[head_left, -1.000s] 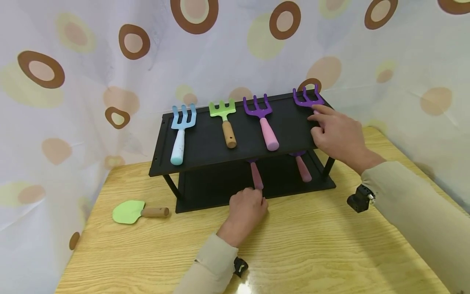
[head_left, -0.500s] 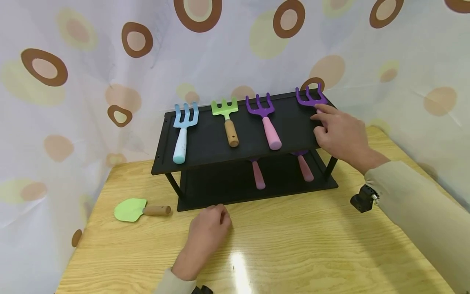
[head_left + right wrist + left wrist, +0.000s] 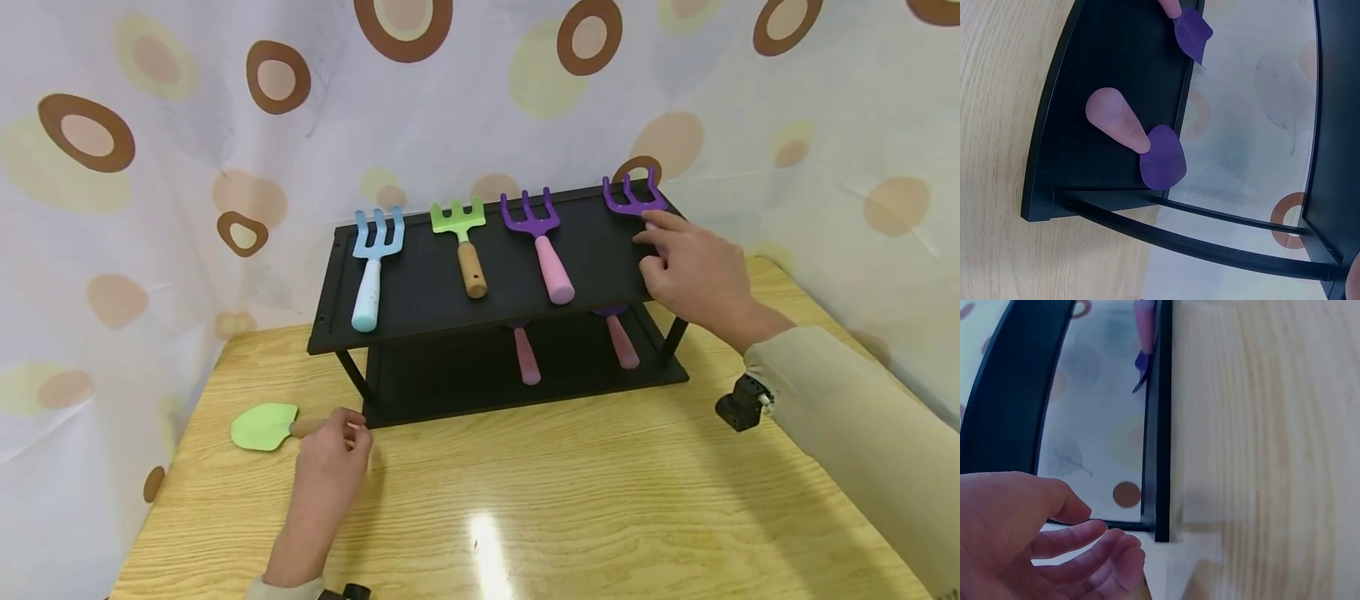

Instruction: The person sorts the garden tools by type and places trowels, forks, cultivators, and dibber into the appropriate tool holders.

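Note:
My left hand (image 3: 330,458) hovers at the wooden handle of a light green garden trowel (image 3: 262,427) lying on the table. Its fingers are loosely bent, holding nothing in the left wrist view, and overlap the handle's end in the head view. At the rack's right end my right hand (image 3: 697,271) grips a purple hand fork (image 3: 633,202), covering most of its handle. Beside that fork on the upper shelf lie a purple fork with a pink handle (image 3: 552,267), a green fork with a wooden handle (image 3: 468,262) and a light blue fork (image 3: 367,292).
A black two-tier rack (image 3: 420,308) stands on the wooden table (image 3: 600,492). Its lower shelf holds two purple trowels with pink handles, one (image 3: 1163,156) near the right end, another (image 3: 1192,34) further left. A patterned curtain (image 3: 450,100) hangs behind.
My left hand has moved left from the lower shelf's front edge, by a pink handle, across the table to the green trowel's handle. The right hand has stayed at the purple fork.

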A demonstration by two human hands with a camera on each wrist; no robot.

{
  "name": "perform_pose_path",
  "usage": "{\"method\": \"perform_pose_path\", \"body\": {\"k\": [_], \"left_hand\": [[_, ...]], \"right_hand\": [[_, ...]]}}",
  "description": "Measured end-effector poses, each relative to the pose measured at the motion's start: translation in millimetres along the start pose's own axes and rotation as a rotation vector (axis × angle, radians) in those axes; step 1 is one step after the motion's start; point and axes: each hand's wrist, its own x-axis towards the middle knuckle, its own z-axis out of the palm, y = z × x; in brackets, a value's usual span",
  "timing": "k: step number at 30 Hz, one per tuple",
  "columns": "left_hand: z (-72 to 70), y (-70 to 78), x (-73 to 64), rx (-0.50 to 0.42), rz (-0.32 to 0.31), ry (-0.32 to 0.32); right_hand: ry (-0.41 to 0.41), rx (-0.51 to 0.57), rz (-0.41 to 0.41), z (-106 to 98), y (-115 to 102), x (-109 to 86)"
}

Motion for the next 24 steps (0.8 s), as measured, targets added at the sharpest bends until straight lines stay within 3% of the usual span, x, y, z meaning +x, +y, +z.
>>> {"method": "perform_pose_path", "body": {"k": [5,14,21,24], "left_hand": [[-11.4,-11.6,4.6,0.025,-0.044,0.0],[-19.7,-32.8,14.9,0.112,-0.128,-0.156],[-24.6,-38.9,20.3,0.162,-0.148,-0.161],[-27.7,-39.6,19.3,0.112,-0.175,-0.167]], "right_hand": [[0.001,-0.006,0.002,-0.4,1.2,-0.1],[-0.014,0.003,0.0,2.8,-0.3,2.0],[0.001,0.01,-0.005,2.3,-1.0,0.9],[0.004,0.005,-0.004,1.0,-0.5,0.6]]}}
